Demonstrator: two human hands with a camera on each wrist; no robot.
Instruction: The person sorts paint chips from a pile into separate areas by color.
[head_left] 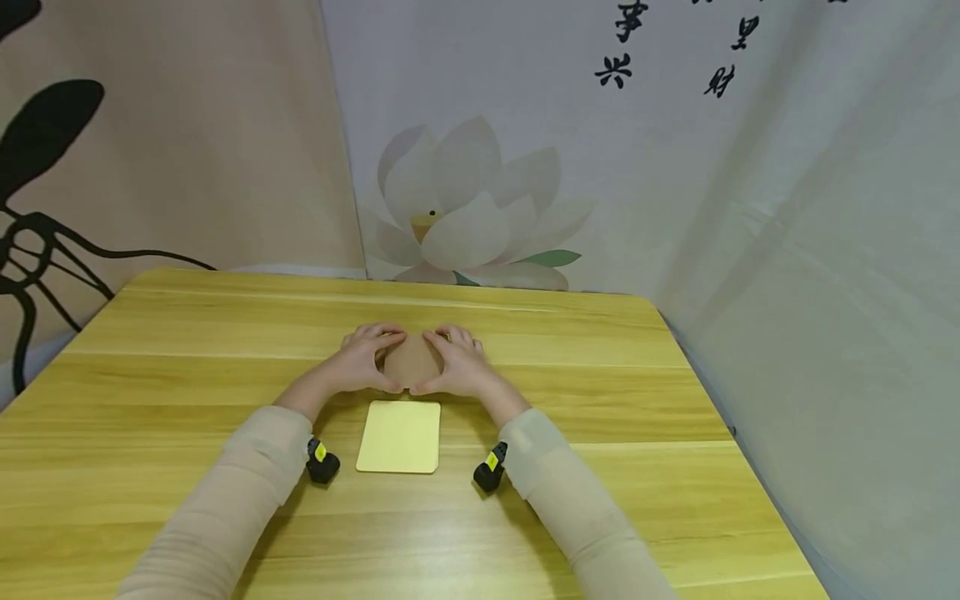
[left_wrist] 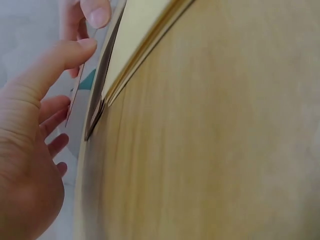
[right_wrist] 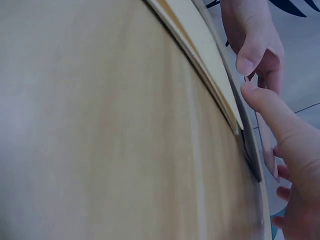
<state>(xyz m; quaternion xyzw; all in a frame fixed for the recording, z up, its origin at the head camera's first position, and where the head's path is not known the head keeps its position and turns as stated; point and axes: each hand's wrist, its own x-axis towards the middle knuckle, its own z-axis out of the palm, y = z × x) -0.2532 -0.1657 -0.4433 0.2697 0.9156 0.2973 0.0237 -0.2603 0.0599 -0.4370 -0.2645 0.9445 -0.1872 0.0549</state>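
Both hands hold a thin brown card (head_left: 412, 362) between them above the far part of the table. My left hand (head_left: 367, 362) pinches its left side, with the thumb at the near corner. Opposite it, my right hand (head_left: 459, 362) pinches the right side, and the two thumbs nearly meet. The card looks like a slim edge in both wrist views. Just nearer than the hands lies a pale yellow square (head_left: 399, 437) with rounded corners. From the right wrist it shows as thin layered sheets (right_wrist: 210, 65), slightly fanned at the edge. A dark flat shape beside it is unclear.
The wood-grain table (head_left: 585, 400) extends around the hands. Behind it hangs a pale curtain (head_left: 645, 192) with a lotus print, and another white cloth (head_left: 847, 275) runs along the right side. A small black wrist camera (head_left: 322, 464) sits below the left sleeve.
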